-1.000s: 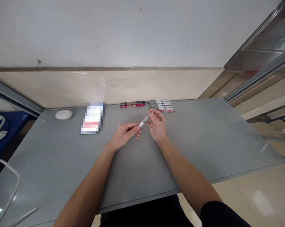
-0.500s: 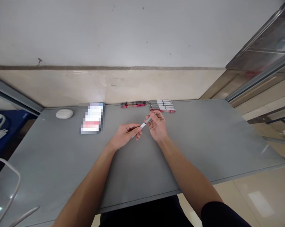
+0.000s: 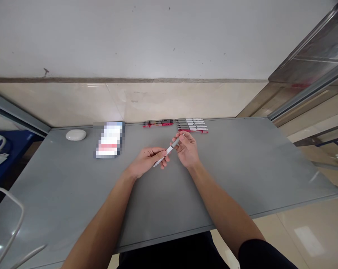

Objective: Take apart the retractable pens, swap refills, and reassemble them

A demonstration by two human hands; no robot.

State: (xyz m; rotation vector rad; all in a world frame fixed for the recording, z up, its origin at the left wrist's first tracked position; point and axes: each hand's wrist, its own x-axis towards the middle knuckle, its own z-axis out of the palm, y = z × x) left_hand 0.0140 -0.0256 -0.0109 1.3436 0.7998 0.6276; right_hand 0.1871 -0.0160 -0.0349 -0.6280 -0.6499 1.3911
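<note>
A slim white and grey pen (image 3: 169,151) is held between both hands above the middle of a grey table (image 3: 241,164). My left hand (image 3: 146,161) pinches its lower, pointed end. My right hand (image 3: 187,149) grips its upper grey end with the fingers curled around it. Just behind my right hand, a row of several white pens (image 3: 192,125) lies at the table's far edge. Beside them to the left lie several red and dark pens (image 3: 157,123).
A blurred box (image 3: 109,139) lies at the back left of the table, with a white oval case (image 3: 76,135) further left. A tiled wall (image 3: 169,101) stands right behind the table. A white cable (image 3: 9,224) curves at the near left corner.
The pen has slid a little lower and left, so more of its tip shows below my left fingers. Both hands stay in nearly the same place.
</note>
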